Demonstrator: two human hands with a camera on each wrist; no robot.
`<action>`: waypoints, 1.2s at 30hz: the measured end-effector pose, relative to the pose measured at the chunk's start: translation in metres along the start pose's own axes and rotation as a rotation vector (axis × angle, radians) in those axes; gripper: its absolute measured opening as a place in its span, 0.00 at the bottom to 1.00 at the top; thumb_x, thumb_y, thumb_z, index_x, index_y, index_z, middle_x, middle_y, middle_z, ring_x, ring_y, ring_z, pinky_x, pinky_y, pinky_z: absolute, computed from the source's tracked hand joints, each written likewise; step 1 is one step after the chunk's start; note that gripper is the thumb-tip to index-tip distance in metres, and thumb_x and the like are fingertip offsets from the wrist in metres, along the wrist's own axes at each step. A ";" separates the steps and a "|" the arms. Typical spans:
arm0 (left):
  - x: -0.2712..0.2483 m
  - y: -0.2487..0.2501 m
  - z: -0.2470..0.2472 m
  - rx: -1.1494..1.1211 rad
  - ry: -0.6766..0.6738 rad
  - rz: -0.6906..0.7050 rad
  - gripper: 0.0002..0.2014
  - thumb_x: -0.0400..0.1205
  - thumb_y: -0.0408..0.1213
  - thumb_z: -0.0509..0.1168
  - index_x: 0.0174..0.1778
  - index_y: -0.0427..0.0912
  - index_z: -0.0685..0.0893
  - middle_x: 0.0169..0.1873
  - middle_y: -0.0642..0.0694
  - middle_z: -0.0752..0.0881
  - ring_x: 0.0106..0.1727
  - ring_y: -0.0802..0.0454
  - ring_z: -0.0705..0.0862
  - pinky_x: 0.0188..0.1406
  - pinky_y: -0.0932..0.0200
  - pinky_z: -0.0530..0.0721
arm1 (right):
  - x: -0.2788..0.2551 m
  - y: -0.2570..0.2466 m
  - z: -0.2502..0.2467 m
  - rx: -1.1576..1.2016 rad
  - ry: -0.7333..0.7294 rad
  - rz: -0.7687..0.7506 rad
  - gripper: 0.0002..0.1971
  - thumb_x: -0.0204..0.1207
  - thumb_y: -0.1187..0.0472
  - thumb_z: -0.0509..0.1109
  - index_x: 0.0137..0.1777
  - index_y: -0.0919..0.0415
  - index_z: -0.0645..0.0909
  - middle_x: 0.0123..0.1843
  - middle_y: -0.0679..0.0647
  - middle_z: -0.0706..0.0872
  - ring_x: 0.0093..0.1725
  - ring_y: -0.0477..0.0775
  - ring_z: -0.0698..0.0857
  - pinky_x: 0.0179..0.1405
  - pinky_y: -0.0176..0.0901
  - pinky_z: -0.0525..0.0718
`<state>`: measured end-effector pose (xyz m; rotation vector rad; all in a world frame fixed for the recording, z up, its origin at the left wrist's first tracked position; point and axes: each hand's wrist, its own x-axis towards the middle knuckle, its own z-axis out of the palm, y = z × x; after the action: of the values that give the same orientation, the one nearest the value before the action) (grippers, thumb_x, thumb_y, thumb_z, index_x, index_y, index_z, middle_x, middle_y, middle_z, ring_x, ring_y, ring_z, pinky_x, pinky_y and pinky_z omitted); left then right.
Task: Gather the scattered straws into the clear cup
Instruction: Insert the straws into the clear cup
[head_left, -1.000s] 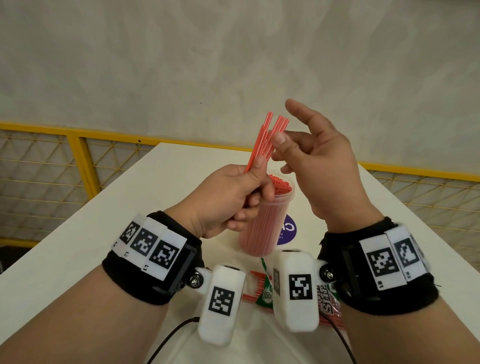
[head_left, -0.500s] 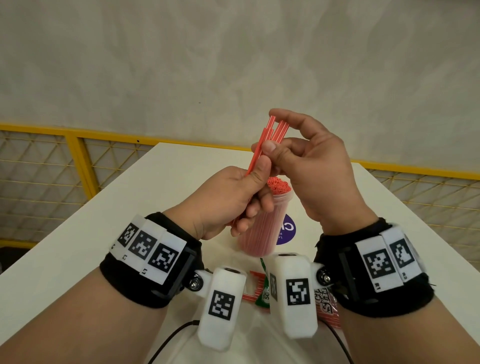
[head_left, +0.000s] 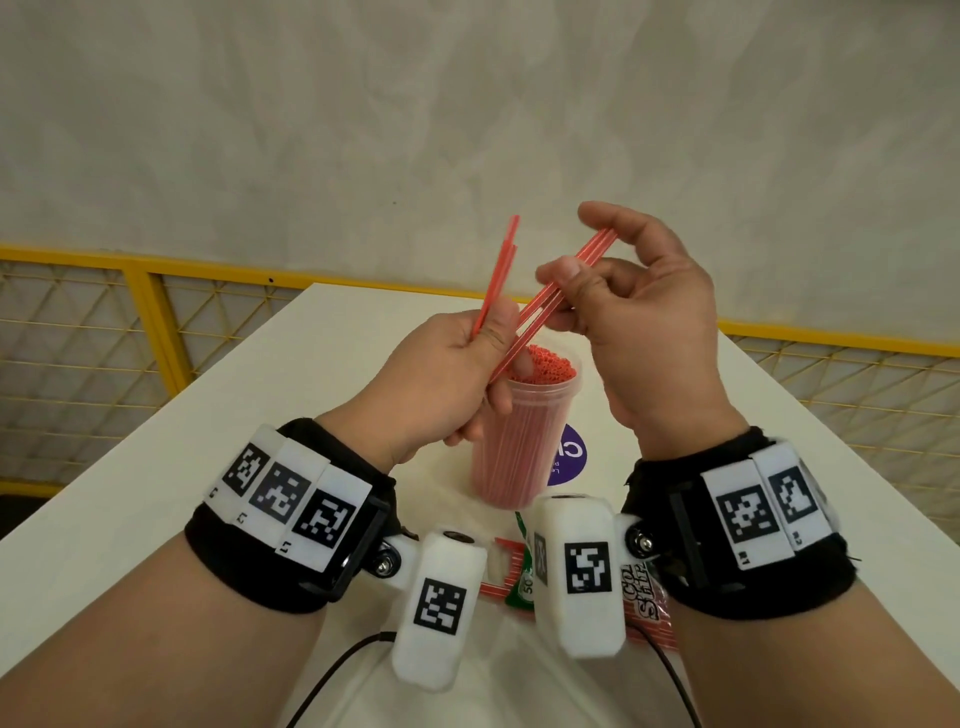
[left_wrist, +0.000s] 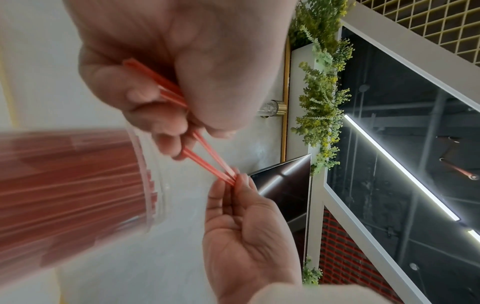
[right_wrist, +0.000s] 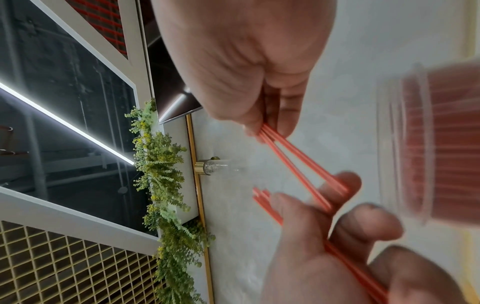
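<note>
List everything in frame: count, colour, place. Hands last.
thin red plastic straws: several, red, held above the cup, split between both hands
clear plastic cup: one, packed with red straws, upright at table centre
round purple sticker: one, beside the cup
printed straw packet: one, red and green, near table edge
white table: one
yellow mesh railing: behind the table
left hand: grips some straws
right hand: pinches other straws

red straws (head_left: 545, 306); clear cup (head_left: 519, 447)
</note>
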<state>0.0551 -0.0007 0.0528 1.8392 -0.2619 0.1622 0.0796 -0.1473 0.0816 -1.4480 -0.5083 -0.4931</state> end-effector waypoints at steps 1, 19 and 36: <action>0.002 -0.001 -0.001 0.019 0.079 0.006 0.27 0.85 0.60 0.50 0.42 0.42 0.84 0.23 0.48 0.82 0.15 0.52 0.74 0.14 0.65 0.68 | 0.002 0.001 -0.002 0.017 0.065 -0.020 0.16 0.77 0.71 0.71 0.57 0.49 0.79 0.31 0.55 0.88 0.37 0.51 0.90 0.35 0.42 0.87; 0.009 -0.016 0.003 0.388 0.081 0.135 0.18 0.87 0.55 0.51 0.38 0.60 0.82 0.51 0.51 0.84 0.33 0.63 0.78 0.41 0.56 0.78 | 0.009 0.026 -0.014 -0.150 0.260 -0.037 0.17 0.79 0.70 0.66 0.57 0.45 0.76 0.39 0.63 0.88 0.37 0.51 0.88 0.34 0.43 0.89; 0.009 -0.014 0.003 0.408 0.090 0.110 0.19 0.87 0.55 0.50 0.37 0.59 0.81 0.48 0.53 0.84 0.28 0.64 0.77 0.37 0.59 0.74 | 0.005 0.030 -0.009 -0.263 0.262 -0.081 0.21 0.77 0.69 0.67 0.53 0.37 0.76 0.37 0.59 0.86 0.39 0.58 0.88 0.43 0.60 0.89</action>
<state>0.0669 -0.0011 0.0408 2.2150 -0.2820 0.3977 0.1025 -0.1543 0.0601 -1.5869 -0.3008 -0.8260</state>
